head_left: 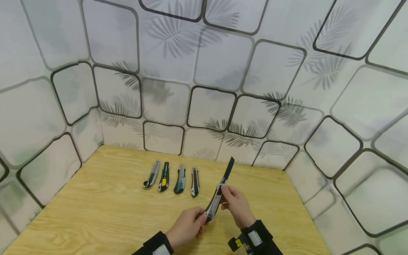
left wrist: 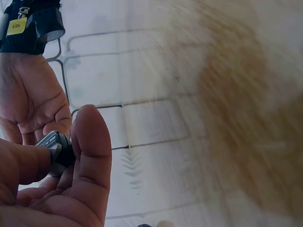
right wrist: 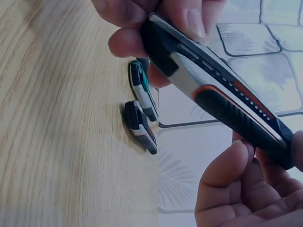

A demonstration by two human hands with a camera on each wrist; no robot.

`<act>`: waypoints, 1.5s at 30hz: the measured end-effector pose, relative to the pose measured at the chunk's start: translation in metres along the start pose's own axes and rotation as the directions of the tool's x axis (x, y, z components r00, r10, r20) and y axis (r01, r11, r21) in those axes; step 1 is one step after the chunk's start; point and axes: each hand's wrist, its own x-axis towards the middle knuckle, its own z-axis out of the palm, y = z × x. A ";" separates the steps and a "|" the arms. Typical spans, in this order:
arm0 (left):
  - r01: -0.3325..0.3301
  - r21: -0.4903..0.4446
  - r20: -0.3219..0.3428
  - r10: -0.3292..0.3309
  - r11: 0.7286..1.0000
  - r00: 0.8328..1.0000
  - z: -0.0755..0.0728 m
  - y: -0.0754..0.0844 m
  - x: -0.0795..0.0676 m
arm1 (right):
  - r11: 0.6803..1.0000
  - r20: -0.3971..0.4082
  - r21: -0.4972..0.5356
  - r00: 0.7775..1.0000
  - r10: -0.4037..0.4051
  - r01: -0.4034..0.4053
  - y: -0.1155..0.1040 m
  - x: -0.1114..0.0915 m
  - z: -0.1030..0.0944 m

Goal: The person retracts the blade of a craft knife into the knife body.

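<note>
A utility knife [head_left: 214,204] with its long dark blade [head_left: 228,168] out is held tilted above the table, blade end up. My left hand [head_left: 188,224] pinches its lower end between thumb and fingers. Higher up, close to where the blade emerges, my right hand [head_left: 237,204] grips the body. The left wrist view catches the knife end [left wrist: 57,150] between my left thumb and fingers. From the right wrist, the black and silver body [right wrist: 215,90] with orange trim shows, while the blade is out of sight.
Several other utility knives lie in a row behind: a grey one [head_left: 152,175], a black one with a yellow part [head_left: 164,177], a teal and silver one [head_left: 180,179] and a black and silver one [head_left: 195,182]. The wooden table [head_left: 105,205] meets patterned cloth walls [head_left: 165,102].
</note>
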 end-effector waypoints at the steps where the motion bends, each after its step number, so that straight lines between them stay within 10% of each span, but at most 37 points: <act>1: 0.008 -0.018 0.006 -0.008 1.000 1.000 -0.001 0.000 0.000 | 1.000 -0.002 -0.004 1.000 0.001 -0.001 0.000 0.000 0.000; 10: 0.032 -0.024 0.073 -0.030 0.999 0.997 -0.005 0.004 -0.002 | 1.000 -0.001 -0.022 1.000 -0.007 0.007 -0.002 0.001 0.001; 23: 0.028 -0.080 -0.014 -0.029 0.996 0.999 0.004 0.002 -0.002 | 0.998 0.088 0.054 0.996 0.019 -0.023 0.000 -0.001 0.009; 45: 0.037 -0.099 -0.044 -0.041 0.994 0.998 0.000 0.003 0.001 | 0.991 0.350 0.075 0.934 0.075 -0.108 0.020 -0.007 0.006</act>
